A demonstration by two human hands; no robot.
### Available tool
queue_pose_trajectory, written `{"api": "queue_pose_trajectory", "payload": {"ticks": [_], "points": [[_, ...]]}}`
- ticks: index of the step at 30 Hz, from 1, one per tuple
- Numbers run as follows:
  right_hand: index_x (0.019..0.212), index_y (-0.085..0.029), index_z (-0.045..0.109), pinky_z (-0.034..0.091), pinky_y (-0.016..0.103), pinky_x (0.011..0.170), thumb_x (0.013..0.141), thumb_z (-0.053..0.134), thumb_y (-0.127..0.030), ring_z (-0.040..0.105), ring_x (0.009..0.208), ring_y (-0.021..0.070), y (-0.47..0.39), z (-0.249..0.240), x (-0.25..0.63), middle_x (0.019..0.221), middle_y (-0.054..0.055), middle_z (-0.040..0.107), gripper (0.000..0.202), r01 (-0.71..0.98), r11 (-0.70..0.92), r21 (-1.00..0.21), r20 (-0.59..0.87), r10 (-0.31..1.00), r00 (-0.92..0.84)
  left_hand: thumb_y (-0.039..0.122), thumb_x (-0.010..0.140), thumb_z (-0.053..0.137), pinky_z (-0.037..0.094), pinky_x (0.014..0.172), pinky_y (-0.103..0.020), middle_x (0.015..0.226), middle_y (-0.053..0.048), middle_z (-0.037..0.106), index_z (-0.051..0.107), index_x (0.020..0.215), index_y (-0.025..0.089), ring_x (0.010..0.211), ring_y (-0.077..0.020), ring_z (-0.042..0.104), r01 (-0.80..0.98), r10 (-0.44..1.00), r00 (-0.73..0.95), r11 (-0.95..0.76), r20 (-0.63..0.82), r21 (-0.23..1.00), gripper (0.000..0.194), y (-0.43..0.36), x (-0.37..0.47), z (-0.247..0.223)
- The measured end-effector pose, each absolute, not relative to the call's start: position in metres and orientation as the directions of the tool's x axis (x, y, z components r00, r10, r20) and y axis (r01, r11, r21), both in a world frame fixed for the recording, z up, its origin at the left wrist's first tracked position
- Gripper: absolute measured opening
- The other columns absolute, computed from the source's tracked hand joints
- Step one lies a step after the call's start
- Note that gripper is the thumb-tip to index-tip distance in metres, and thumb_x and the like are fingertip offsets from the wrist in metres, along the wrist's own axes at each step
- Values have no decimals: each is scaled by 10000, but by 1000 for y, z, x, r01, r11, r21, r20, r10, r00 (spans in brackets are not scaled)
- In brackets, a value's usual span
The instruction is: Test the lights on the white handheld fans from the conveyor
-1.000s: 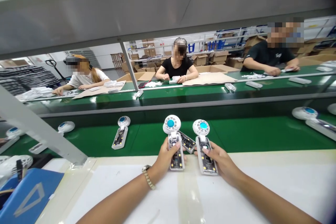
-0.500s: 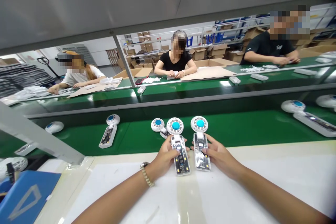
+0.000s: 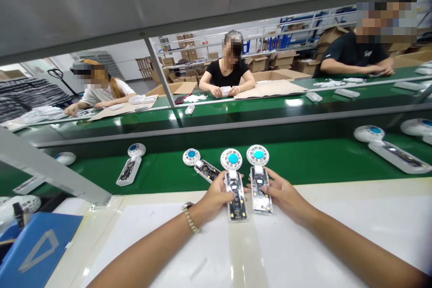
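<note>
Two white devices with round fan heads and blue centres are held upright side by side over the table's back edge. My left hand [image 3: 219, 195] grips the left device [image 3: 236, 202] by its clear body, thumb across the circuit board. Around the right device [image 3: 261, 200], the fingers of my right hand [image 3: 280, 191] are closed, its thumb on the front. The two bodies are close but apart. Just behind my left hand, a similar device [image 3: 206, 171] lies on the green conveyor belt [image 3: 165, 175].
More devices lie on the belt, one at the left [image 3: 129, 170] and one at the right [image 3: 398, 156]. A metal post [image 3: 57, 173] and a blue bin [image 3: 43, 247] stand at left. Three people work at a farther belt [image 3: 216, 112]. A grey panel [image 3: 189, 4] hangs overhead.
Devices on the near belt have shifted left, showing more of the one behind my left hand. Both held devices have moved slightly up in view, the left one also rightward.
</note>
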State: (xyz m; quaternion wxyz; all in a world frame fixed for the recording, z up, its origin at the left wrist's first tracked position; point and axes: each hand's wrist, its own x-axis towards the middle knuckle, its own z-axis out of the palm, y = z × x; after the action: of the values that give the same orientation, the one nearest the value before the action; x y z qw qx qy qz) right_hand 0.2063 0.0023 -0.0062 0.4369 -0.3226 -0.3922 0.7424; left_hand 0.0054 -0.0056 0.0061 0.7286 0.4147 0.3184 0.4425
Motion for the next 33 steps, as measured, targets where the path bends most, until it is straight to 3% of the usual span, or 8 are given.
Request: {"api": "queue_pose_trajectory", "payload": {"ticks": [6, 13, 23, 33], "points": [[1301, -265, 363, 438, 453, 883, 691, 703, -256, 596, 1013, 280, 1, -1, 207, 1076, 80, 651, 698, -375, -334, -865, -173, 899, -402, 159, 586, 738, 484, 770, -400, 947, -100, 604, 482, 1052, 160, 873, -252, 605, -328, 905, 395, 299, -157, 896, 531, -8, 5, 13], [1317, -253, 325, 432, 449, 892, 714, 686, -254, 565, 1058, 282, 1, -1, 210, 1126, 99, 620, 703, -364, -343, -866, -179, 892, -416, 151, 601, 740, 461, 788, -379, 1016, -106, 585, 466, 1060, 164, 867, -236, 609, -337, 896, 414, 315, -161, 888, 534, -9, 4, 15], [1266, -246, 359, 422, 465, 883, 727, 675, -234, 570, 1043, 293, 1, -2, 210, 1054, 90, 638, 625, -407, -329, -852, -132, 887, -442, 174, 610, 733, 436, 802, -400, 942, -90, 603, 452, 1075, 169, 841, -236, 606, -352, 894, 435, 282, -111, 892, 544, -8, 4, 13], [1311, -240, 295, 450, 418, 848, 700, 700, -211, 589, 1021, 277, 3, -10, 209, 1077, 94, 639, 733, -454, -309, -836, -92, 893, -440, 136, 600, 696, 451, 748, -360, 900, -76, 609, 439, 1053, 166, 785, -212, 611, -339, 900, 410, 301, -148, 891, 521, -6, 6, 12]]}}
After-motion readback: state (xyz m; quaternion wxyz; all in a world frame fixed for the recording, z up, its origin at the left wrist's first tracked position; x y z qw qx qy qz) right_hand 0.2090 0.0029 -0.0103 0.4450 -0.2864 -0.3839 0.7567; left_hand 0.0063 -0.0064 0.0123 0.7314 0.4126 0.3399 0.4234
